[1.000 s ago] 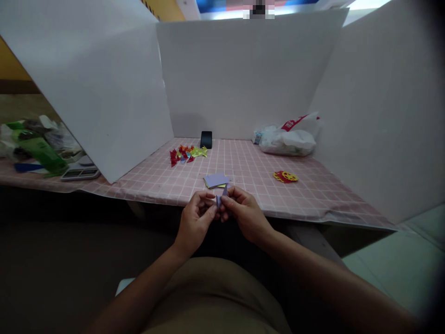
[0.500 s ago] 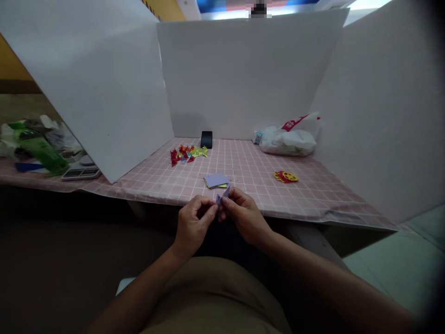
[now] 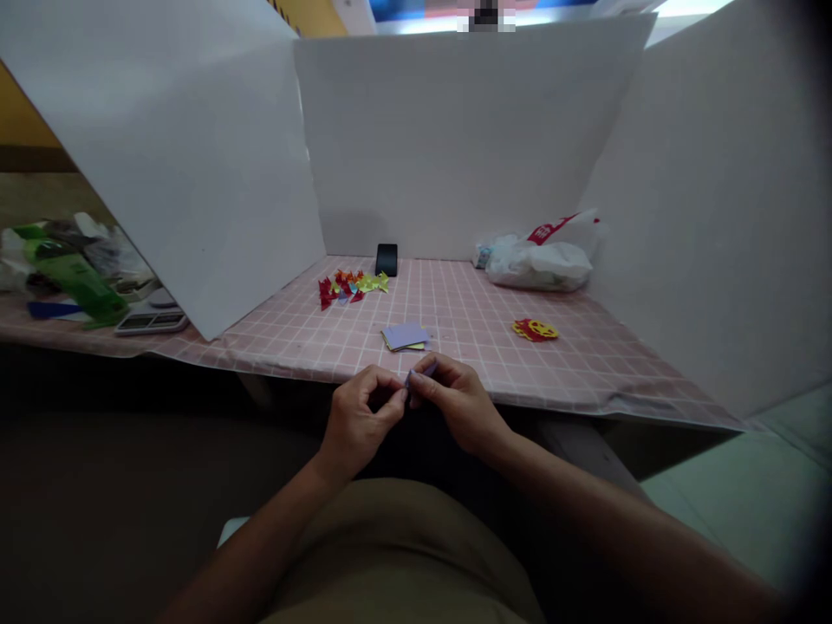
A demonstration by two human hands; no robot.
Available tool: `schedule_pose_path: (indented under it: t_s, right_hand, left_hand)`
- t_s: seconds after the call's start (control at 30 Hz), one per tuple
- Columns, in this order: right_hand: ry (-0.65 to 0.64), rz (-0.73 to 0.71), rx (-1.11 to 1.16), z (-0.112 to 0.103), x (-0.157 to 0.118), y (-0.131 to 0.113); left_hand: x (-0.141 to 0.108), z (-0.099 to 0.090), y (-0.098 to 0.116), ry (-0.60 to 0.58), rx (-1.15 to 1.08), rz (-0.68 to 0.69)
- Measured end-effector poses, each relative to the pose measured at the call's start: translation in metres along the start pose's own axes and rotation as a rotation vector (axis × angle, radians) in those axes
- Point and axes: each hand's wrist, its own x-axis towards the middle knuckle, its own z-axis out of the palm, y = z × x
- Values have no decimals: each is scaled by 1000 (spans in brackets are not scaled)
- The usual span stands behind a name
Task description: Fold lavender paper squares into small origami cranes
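Left hand [image 3: 360, 414] and right hand [image 3: 466, 406] pinch a small purple paper [image 3: 431, 369] at the front edge of the table [image 3: 481, 316].
Head view: the paper slants up and rightward from the left hand's narrow fingertip pinch; the right hand, gripping between thumb and fingers, covers more of it. A paper stack [image 3: 406, 335] lies just beyond. The plastic bag [image 3: 542, 263] bulges at back right, contents unclear.

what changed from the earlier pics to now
The small purple paper has tipped down and rightward, so less of it shows between the left hand and right hand. Nothing was visibly let go. The paper stack, coloured shapes and plastic bag stayed put.
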Motion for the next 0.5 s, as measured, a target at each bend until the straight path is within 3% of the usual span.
schedule_pose_path:
  t_s: [0.3, 0.5]
  right_hand:
    - [60, -56, -12, 5, -5, 2]
    - [59, -62, -44, 5, -6, 2]
  left_hand:
    - [-7, 12, -2, 64, -241, -241]
    - [-5, 12, 2, 18, -285, -318]
